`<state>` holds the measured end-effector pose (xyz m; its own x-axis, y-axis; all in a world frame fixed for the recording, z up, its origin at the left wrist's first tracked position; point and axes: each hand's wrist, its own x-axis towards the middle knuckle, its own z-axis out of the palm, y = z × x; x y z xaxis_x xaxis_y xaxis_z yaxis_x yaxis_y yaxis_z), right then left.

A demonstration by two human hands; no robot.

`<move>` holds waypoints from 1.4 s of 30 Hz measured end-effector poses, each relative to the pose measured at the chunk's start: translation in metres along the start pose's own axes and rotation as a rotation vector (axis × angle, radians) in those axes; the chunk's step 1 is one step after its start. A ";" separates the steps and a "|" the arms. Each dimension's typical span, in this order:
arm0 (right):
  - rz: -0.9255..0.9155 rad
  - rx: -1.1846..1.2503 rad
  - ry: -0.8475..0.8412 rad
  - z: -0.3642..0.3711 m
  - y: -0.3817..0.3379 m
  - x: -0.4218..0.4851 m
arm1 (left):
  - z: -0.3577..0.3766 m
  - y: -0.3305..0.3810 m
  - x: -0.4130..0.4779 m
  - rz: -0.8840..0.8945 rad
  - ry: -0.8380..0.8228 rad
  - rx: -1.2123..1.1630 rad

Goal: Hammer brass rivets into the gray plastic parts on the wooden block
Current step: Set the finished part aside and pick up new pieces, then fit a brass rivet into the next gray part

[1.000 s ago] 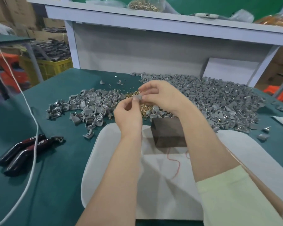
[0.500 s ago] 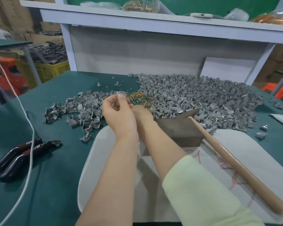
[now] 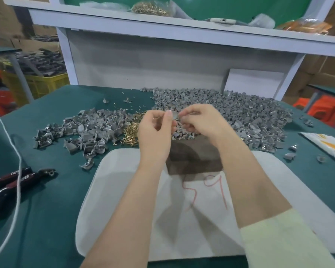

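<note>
A small gray plastic part is held up between both hands, above the far edge of the dark wooden block. My left hand pinches it with thumb and fingertip. My right hand meets it from the right with curled fingertips pinching at the same part. Any rivet between those fingers is too small to see. Loose brass rivets lie in a heap just left of my left hand. The hammer is out of view.
The block stands on a white pad on the green table. Gray parts form a big pile at the back right and a smaller one at the left. Pliers and a white cord lie far left, a packet far right.
My right hand has come up from the rivet heap to meet the left hand over the block. The hammer that leaned on the block is gone from view.
</note>
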<state>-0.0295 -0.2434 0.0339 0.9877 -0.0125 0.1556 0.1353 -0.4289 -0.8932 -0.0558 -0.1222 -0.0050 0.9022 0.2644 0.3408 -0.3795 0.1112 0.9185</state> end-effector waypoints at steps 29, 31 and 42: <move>0.064 -0.206 0.030 -0.030 0.033 -0.048 | 0.015 -0.005 -0.023 0.204 -0.487 0.687; 0.068 -0.169 0.057 -0.027 0.035 -0.047 | 0.015 -0.006 -0.022 0.187 -0.437 0.705; 0.003 -0.212 0.141 -0.024 0.034 -0.049 | 0.013 -0.009 -0.020 0.061 -0.351 1.009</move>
<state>-0.0754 -0.2794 0.0058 0.9655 -0.1333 0.2238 0.0984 -0.6087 -0.7873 -0.0678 -0.1414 -0.0179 0.9570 -0.0654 0.2826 -0.2259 -0.7790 0.5850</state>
